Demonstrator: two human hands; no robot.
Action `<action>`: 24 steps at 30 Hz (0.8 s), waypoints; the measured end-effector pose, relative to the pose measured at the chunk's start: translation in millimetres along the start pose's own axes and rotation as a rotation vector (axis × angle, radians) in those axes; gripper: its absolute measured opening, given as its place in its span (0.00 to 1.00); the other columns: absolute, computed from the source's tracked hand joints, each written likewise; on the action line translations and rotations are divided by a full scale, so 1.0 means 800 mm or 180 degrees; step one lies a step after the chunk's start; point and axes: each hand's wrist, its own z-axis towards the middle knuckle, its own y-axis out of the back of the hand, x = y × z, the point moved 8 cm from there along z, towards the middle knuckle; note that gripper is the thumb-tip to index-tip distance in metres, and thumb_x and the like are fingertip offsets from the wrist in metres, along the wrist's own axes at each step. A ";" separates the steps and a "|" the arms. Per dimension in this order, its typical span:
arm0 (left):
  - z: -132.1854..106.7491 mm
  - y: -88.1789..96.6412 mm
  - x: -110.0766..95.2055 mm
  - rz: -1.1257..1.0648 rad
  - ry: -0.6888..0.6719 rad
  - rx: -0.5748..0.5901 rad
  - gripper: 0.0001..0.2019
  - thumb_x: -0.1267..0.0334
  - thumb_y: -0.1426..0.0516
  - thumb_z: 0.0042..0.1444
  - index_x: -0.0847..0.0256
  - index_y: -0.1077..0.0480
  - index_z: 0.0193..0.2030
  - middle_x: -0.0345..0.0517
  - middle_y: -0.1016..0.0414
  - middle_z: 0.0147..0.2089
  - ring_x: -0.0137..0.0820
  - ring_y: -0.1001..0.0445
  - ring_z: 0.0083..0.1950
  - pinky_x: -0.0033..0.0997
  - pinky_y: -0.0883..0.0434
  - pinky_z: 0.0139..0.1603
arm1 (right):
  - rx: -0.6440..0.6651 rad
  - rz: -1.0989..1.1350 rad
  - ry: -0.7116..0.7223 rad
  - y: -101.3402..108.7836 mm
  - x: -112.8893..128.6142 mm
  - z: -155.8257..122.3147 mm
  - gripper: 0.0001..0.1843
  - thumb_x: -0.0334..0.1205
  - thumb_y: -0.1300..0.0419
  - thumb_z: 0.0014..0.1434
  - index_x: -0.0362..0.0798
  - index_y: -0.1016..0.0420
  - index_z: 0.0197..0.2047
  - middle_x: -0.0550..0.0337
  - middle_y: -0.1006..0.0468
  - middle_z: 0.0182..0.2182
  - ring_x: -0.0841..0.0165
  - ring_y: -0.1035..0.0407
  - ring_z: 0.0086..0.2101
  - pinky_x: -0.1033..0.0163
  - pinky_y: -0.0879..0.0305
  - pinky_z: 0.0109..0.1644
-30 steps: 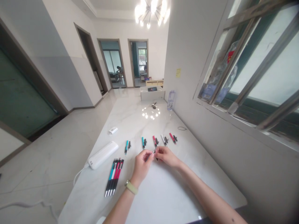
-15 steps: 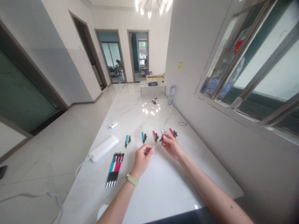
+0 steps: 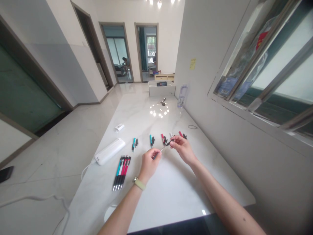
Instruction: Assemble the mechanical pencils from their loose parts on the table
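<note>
Gripping a pen (image 3: 164, 147) between my left fingers (image 3: 154, 153) and right fingers (image 3: 176, 140), just above the counter (image 3: 171, 192); if my grip slips, it could drop and roll among the other pens (image 3: 163, 139).

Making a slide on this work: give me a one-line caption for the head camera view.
The left hand and right hand hold pen parts over a white marble-patterned table.

pen (image 3: 164, 148): ends hidden by the fingers (image 3: 176, 140) | chandelier (image 3: 159, 3): cut off by top edge | left forearm (image 3: 119, 212), right forearm (image 3: 230, 209): cut off by bottom edge | small dark item (image 3: 162, 102) on bench (image 3: 156, 182): too small to tell
</note>
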 end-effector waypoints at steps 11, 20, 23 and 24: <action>-0.001 -0.002 -0.006 0.0032 -0.0071 0.0006 0.08 0.59 0.42 0.57 0.61 0.27 0.35 0.45 0.23 0.32 0.32 0.26 0.33 0.28 0.32 0.35 | 0.0143 -0.0342 0.0013 -0.001 0.003 0.001 0.14 0.44 0.30 0.50 0.48 0.25 0.37 0.62 0.26 0.27 0.68 0.31 0.29 0.60 0.34 0.38; -0.004 -0.005 -0.018 0.0066 -0.0233 0.0092 0.07 0.60 0.42 0.58 0.61 0.27 0.38 0.47 0.21 0.35 0.33 0.24 0.36 0.29 0.30 0.39 | 0.0860 -0.0417 -0.0253 -0.039 -0.018 -0.013 0.12 0.42 0.31 0.52 0.47 0.26 0.37 0.64 0.26 0.26 0.70 0.32 0.29 0.63 0.37 0.37; -0.005 -0.007 -0.018 -0.0062 -0.0199 0.0114 0.07 0.60 0.42 0.58 0.61 0.27 0.38 0.47 0.21 0.35 0.34 0.23 0.37 0.29 0.29 0.39 | 0.0854 -0.0362 -0.0330 -0.039 -0.023 -0.014 0.13 0.42 0.31 0.51 0.47 0.26 0.38 0.64 0.26 0.25 0.70 0.32 0.28 0.63 0.37 0.37; -0.005 -0.008 -0.018 -0.0118 -0.0177 0.0134 0.07 0.60 0.42 0.58 0.61 0.28 0.38 0.47 0.21 0.35 0.33 0.23 0.36 0.29 0.29 0.38 | 0.0876 -0.0331 -0.0384 -0.039 -0.026 -0.014 0.14 0.42 0.31 0.51 0.47 0.26 0.38 0.64 0.26 0.26 0.69 0.31 0.29 0.63 0.37 0.37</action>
